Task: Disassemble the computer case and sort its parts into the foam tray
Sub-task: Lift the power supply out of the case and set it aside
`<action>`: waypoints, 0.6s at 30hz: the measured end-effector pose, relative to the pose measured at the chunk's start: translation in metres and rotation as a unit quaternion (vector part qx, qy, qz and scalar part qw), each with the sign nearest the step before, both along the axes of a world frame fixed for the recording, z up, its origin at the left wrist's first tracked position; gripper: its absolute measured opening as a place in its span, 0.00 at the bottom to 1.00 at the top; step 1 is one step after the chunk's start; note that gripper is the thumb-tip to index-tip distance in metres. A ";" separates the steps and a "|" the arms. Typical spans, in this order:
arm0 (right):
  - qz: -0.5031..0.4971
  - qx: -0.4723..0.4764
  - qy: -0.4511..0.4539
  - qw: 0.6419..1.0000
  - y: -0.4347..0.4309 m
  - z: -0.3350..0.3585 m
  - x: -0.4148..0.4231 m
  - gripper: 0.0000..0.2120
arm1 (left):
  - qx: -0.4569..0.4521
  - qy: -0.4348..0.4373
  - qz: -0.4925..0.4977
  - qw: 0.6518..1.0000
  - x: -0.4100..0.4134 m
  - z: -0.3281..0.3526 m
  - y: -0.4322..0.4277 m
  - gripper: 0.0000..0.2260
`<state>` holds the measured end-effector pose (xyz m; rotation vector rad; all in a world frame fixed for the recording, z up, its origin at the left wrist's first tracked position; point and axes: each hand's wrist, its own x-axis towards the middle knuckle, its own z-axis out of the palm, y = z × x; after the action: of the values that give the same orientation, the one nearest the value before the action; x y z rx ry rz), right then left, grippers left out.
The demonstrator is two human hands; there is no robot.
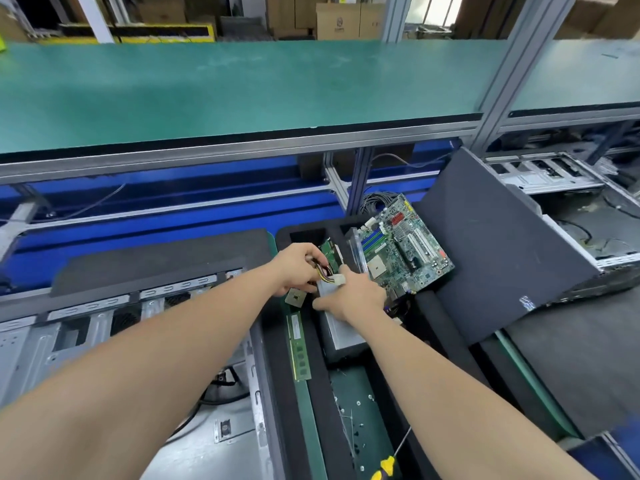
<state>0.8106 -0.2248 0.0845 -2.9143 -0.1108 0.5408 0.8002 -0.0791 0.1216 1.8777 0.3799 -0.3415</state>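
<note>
L grip round wires, at foam tray L edge
</note>
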 end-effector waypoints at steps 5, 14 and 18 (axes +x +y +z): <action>-0.011 0.003 0.001 1.000 -0.003 -0.014 0.001 0.39 | 0.068 0.026 -0.003 0.997 0.000 -0.012 0.006 0.14; 0.020 0.076 0.043 0.996 -0.018 -0.008 -0.004 0.51 | 0.199 0.057 -0.016 0.978 -0.004 -0.009 0.001 0.21; 0.043 0.108 0.049 0.992 -0.024 -0.002 -0.012 0.50 | 0.300 0.112 -0.075 0.944 -0.011 -0.012 -0.012 0.19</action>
<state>0.7981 -0.2489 0.0821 -2.6780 -0.2657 0.6425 0.7893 -0.0910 0.1097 2.4816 0.5387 -0.5952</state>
